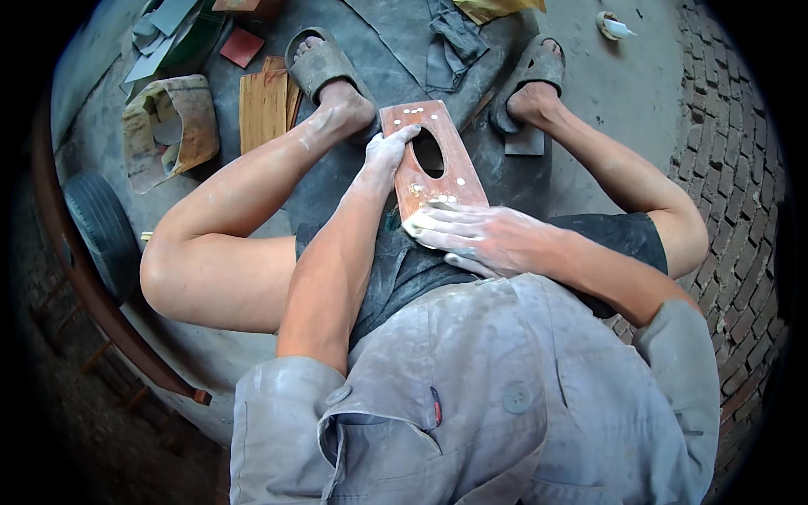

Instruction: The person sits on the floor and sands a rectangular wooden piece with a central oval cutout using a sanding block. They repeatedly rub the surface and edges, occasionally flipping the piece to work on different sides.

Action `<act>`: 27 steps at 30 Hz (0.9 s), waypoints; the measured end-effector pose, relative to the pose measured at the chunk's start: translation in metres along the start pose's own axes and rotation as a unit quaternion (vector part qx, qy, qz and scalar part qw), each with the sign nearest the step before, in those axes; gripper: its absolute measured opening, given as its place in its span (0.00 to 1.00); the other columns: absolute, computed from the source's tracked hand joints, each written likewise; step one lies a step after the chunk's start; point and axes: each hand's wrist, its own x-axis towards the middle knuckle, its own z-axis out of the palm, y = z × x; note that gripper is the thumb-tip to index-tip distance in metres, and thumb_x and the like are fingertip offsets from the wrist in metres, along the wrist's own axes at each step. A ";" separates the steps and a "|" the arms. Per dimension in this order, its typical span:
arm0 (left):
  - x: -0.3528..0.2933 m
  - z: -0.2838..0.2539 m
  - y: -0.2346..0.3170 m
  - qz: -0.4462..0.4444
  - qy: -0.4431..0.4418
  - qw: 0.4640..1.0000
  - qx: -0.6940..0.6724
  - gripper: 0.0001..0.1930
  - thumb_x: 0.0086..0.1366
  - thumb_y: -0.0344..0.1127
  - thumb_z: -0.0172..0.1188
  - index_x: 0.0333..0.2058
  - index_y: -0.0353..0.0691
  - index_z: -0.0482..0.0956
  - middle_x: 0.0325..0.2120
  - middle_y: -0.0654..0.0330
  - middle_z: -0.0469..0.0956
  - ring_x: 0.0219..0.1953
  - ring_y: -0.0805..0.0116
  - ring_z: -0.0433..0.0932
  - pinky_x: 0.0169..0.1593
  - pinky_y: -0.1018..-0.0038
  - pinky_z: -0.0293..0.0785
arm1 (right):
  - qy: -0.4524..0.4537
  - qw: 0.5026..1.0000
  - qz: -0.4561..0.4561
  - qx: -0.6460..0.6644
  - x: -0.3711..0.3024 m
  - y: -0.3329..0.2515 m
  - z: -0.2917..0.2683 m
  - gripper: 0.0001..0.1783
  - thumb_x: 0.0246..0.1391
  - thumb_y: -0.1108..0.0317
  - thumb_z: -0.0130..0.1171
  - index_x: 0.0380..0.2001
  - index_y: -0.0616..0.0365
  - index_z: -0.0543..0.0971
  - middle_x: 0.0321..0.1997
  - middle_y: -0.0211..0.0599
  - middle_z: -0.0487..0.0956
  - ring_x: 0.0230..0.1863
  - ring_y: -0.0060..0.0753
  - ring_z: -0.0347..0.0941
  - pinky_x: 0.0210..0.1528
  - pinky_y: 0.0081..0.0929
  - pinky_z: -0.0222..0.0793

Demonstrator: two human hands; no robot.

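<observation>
The fingers of our left hand (389, 154) are closed around the left edge of a wooden piece (454, 160), the thumb laid over its face to the rim of the opening. Our right hand (484, 236) lies across its near end, fingers nearly straight and close together, laid flat rather than gripping. A pale edge shows beneath them, too covered for us to tell what it is, and the hand blocks our view of that end. Both hands are dusted white.

We have the wooden piece between our legs (261, 164), its long side running away from us. It is reddish brown, with an oval opening, dark inside, and white spots near both ends.

Beyond it to the left is one sandal (326, 67); beyond it to the right, another sandal, with a grey block (526, 141) close by. Past its far end a crumpled cloth (454, 38) lies on a dark mat (396, 71). To its left we see wooden boards (263, 109), an opened sack (198, 118) and, farther out, a tyre (99, 227); a red block (241, 47) and grey sheets (156, 50) lie farther off that way. Well to its right are a white bottle (619, 29) and brick paving (732, 194). Nearer us than the piece, our shirt (488, 438) bears a red tag (436, 406), too small to read.
</observation>
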 end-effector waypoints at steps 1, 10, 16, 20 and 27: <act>-0.002 0.001 0.001 -0.003 0.007 1.000 -0.002 0.26 0.64 0.37 0.77 0.57 0.32 0.81 0.46 0.52 0.88 0.41 0.59 0.89 0.45 0.61 0.89 | 0.007 1.000 0.023 -0.005 -0.006 -0.005 -0.002 0.26 0.72 0.61 0.56 0.69 0.56 0.75 0.71 0.49 0.78 0.74 0.50 0.73 0.74 0.42 0.71; 0.002 0.001 0.002 0.004 0.009 1.000 0.006 0.26 0.61 0.36 0.79 0.55 0.33 0.82 0.45 0.52 0.87 0.40 0.59 0.89 0.44 0.61 0.88 | 0.076 0.989 0.124 0.035 0.010 -0.021 0.009 0.19 0.71 0.63 0.55 0.58 0.63 0.80 0.51 0.57 0.85 0.50 0.56 0.85 0.50 0.46 0.82; -0.005 0.002 0.004 -0.009 0.003 1.000 0.022 0.26 0.68 0.37 0.72 0.60 0.32 0.78 0.46 0.52 0.86 0.41 0.59 0.89 0.43 0.61 0.91 | 0.139 0.969 0.203 0.006 0.000 -0.020 -0.030 0.28 0.66 0.70 0.57 0.68 0.63 0.74 0.69 0.58 0.78 0.66 0.58 0.78 0.71 0.46 0.73; -0.008 0.005 0.006 -0.003 0.009 1.000 -0.011 0.25 0.62 0.35 0.78 0.54 0.32 0.81 0.44 0.52 0.87 0.38 0.58 0.89 0.41 0.60 0.89 | 0.060 0.990 0.103 -0.074 0.000 -0.019 0.001 0.28 0.64 0.70 0.58 0.65 0.73 0.74 0.67 0.63 0.78 0.72 0.59 0.73 0.77 0.45 0.67; -0.007 0.004 0.004 -0.009 0.009 1.000 -0.010 0.25 0.64 0.35 0.75 0.57 0.32 0.79 0.46 0.51 0.87 0.40 0.58 0.90 0.44 0.60 0.89 | 0.017 0.976 0.216 0.003 0.026 -0.009 0.000 0.29 0.67 0.71 0.58 0.68 0.72 0.71 0.69 0.66 0.75 0.74 0.62 0.70 0.76 0.47 0.66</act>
